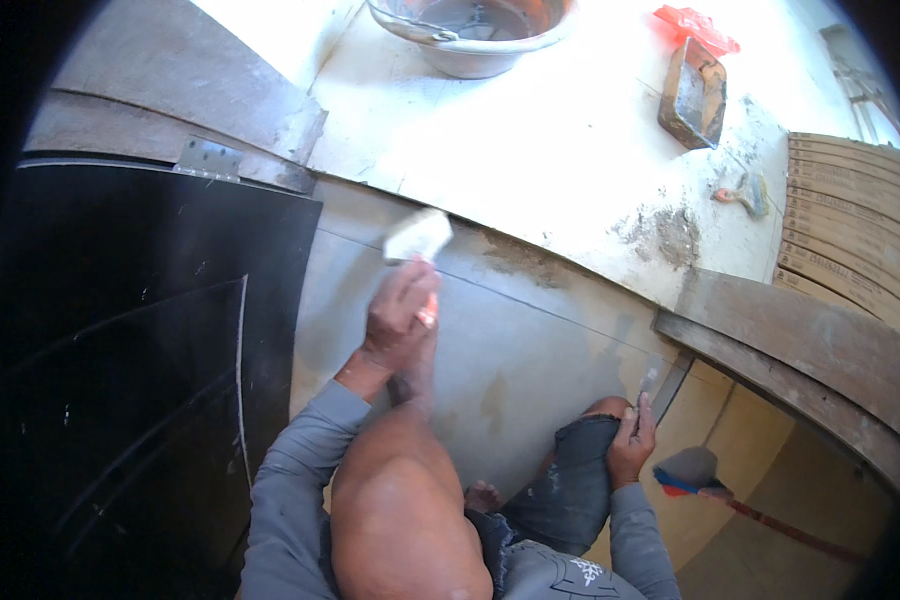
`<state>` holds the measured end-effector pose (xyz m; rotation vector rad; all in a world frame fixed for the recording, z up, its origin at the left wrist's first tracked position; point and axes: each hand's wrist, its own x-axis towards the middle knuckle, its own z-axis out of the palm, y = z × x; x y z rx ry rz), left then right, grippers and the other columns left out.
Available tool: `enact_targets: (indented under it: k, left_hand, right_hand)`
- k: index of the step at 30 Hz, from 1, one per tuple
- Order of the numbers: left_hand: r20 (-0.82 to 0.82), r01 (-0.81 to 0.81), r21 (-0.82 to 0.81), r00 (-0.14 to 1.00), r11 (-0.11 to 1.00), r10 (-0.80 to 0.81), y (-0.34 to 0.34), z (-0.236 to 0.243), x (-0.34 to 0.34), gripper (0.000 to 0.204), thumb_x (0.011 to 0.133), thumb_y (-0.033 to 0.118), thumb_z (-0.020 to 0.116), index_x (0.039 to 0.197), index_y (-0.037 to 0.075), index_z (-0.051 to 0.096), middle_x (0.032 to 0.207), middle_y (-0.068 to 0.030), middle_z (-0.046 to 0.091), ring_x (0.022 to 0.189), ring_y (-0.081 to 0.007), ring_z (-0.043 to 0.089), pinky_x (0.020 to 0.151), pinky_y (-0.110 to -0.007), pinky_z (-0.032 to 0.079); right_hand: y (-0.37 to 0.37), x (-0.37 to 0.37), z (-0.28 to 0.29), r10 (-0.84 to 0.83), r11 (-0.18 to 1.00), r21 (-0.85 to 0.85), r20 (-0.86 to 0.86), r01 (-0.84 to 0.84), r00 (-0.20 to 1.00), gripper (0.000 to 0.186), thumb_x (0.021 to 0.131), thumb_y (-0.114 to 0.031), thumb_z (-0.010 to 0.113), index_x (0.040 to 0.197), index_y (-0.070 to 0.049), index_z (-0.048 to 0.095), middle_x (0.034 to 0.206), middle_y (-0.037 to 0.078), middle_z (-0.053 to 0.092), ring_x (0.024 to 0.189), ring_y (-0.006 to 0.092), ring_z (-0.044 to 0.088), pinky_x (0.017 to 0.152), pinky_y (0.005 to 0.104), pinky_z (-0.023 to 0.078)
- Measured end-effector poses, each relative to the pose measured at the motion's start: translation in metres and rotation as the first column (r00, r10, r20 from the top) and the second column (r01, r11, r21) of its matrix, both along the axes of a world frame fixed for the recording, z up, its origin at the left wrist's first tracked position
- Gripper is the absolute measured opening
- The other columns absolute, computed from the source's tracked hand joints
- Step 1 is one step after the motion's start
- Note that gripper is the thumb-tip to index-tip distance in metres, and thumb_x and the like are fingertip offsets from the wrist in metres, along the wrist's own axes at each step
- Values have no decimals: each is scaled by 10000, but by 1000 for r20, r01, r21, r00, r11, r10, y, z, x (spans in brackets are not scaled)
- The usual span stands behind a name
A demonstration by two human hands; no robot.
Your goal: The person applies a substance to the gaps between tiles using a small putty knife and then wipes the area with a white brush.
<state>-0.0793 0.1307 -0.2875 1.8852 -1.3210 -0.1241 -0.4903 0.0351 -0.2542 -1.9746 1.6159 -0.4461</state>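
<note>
Grey floor tile (530, 350): smooth, matt, faint smears. Putty knife (418, 238): pale blade, orange plastic-looking handle. Black door (120, 330): smooth, dull sheen, scratched; metal hinge (208, 158). Metal basin (470, 35): dull, mortar-stained. Wooden planks (820, 350): rough, dusty. Sleeve (300, 470): grey cloth.

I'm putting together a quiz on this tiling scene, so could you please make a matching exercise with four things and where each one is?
Things:
1. metal basin
2. putty knife
3. door hinge
4. stack of wooden planks

Places:
A. at the right edge
B. in the left hand
C. at the top, on the white floor
D. on the dark door's top edge

Pairs: 1-C, 2-B, 3-D, 4-A
</note>
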Motion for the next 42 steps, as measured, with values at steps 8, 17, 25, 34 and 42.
enact_targets:
  k: [8,17,25,34,42]
  left_hand:
    - [24,-104,155,995,982,102,-8,-27,11,308,767,-25,607,1065,50,635,1108,-143,617,1057,-362,610,897,-433,518]
    - [-73,340,-23,937,940,-340,-53,6,-48,259,755,-24,649,996,47,587,1072,-117,593,1058,-345,620,880,-430,529]
    - [14,215,159,975,964,-220,-18,-5,-4,403,708,-39,699,1095,37,615,1163,-144,604,1148,-377,591,942,-440,518]
    - [-113,355,-36,927,934,-357,-35,12,-37,364,755,-46,668,1106,30,609,1144,-155,603,1119,-358,612,919,-420,529]
    - [-169,28,-110,984,994,-47,-27,44,-11,258,812,-34,702,1054,30,641,1066,-155,651,996,-340,655,852,-391,548]
  right_hand:
    - [1,1,0,2,997,74,-4,-2,1000,383,978,-80,537,1319,94,541,1303,226,592,1157,276,603,991,337,462]
    - [1,-1,-6,35,996,-82,-15,-37,999,376,951,-90,568,1293,67,580,1107,229,648,983,321,629,887,373,493]
    - [1,8,-1,34,996,-86,-14,-36,999,378,945,-83,578,1294,62,583,1029,206,643,910,297,625,845,365,501]
    - [1,-2,-5,77,988,-129,-59,-84,995,378,947,-91,570,1293,60,582,995,195,642,900,309,623,841,387,499]
    - [-1,4,4,44,999,-13,-73,-45,996,378,956,-109,559,1294,60,581,1006,207,646,924,318,626,848,384,498]
